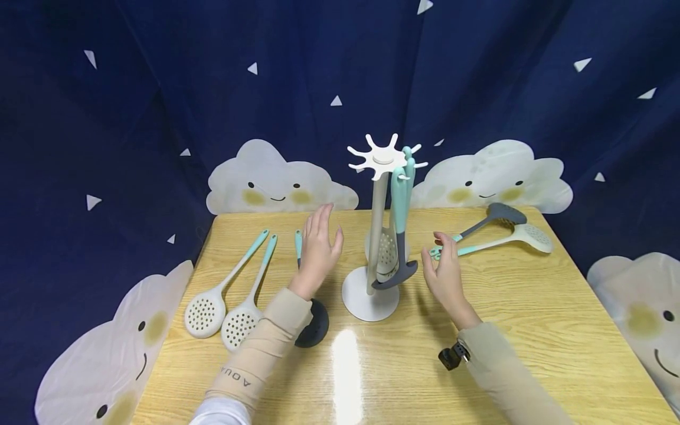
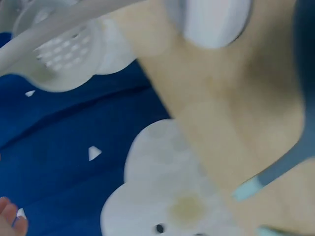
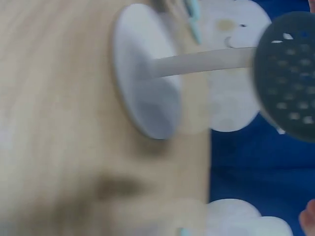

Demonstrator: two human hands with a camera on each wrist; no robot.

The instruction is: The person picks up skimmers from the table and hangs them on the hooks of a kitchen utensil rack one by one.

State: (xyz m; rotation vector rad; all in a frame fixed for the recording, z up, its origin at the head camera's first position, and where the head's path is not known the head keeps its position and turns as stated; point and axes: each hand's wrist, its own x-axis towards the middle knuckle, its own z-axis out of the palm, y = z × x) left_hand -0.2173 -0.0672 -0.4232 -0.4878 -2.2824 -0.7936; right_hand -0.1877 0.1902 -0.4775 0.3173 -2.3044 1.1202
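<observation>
A white utensil stand (image 1: 376,236) with a spoked top holds several utensils on its right side. Frontmost hangs a dark grey skimmer (image 1: 398,277) with a teal handle, its holes showing in the right wrist view (image 3: 288,73). Behind it hangs a cream skimmer (image 1: 386,251). Left of the stand, my left hand (image 1: 317,251) is raised with fingers extended, holding nothing. My right hand (image 1: 445,277) is just right of the hanging dark skimmer, fingers loosely bent and nothing in them. Under my left forearm lies a dark utensil (image 1: 316,327), partly hidden.
Two cream skimmers (image 1: 204,313) (image 1: 241,324) with teal handles lie at the table's left. On the right lie a dark perforated utensil (image 1: 507,213) and a cream one (image 1: 533,236), handle ends beside my right hand. A blue curtain (image 1: 297,71) hangs behind the wooden table (image 1: 414,378).
</observation>
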